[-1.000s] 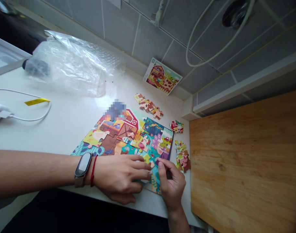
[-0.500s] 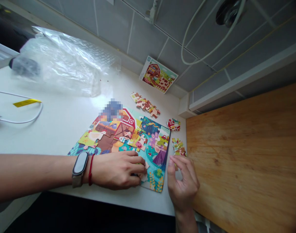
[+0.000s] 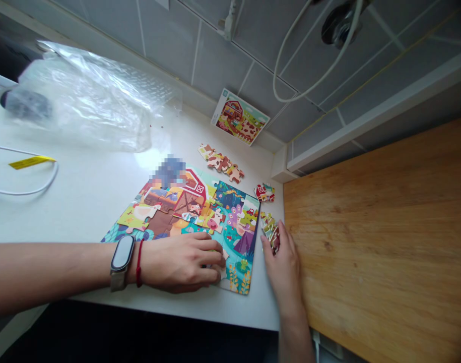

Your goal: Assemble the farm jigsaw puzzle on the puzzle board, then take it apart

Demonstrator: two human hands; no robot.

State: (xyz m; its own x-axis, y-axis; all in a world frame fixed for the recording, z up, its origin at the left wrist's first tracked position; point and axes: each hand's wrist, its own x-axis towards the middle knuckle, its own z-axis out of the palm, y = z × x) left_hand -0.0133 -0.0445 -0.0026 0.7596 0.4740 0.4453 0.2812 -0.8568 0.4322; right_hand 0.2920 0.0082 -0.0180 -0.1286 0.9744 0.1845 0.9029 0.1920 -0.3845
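Observation:
My left hand (image 3: 188,262) rests palm down over the front of a colourful picture-puzzle board (image 3: 240,267), its fingers curled in. Pale puzzle pieces (image 3: 223,256) show at its fingertips, partly hidden beneath them. On the right, my right hand (image 3: 285,267) has its thumb and fingers around a small group of green-and-brown puzzle pieces (image 3: 270,229) beside the board's right edge. Farm pieces lie joined on the board, among them a white hen (image 3: 141,210), a red barn (image 3: 192,196) and a cow's face (image 3: 216,220).
Behind the board lie several brown-and-white puzzle pieces (image 3: 220,162), and a red barn piece group (image 3: 265,192) is at its right. A reference picture card (image 3: 240,117) leans on the tiled wall. Clear plastic bags (image 3: 90,101), a white cable (image 3: 51,176) and a wooden board (image 3: 374,232) surround the area.
My right hand has reached forward from beside the board, its thumb and fingers now around the green-and-brown pieces. My left hand stays on the board. The view has shifted slightly.

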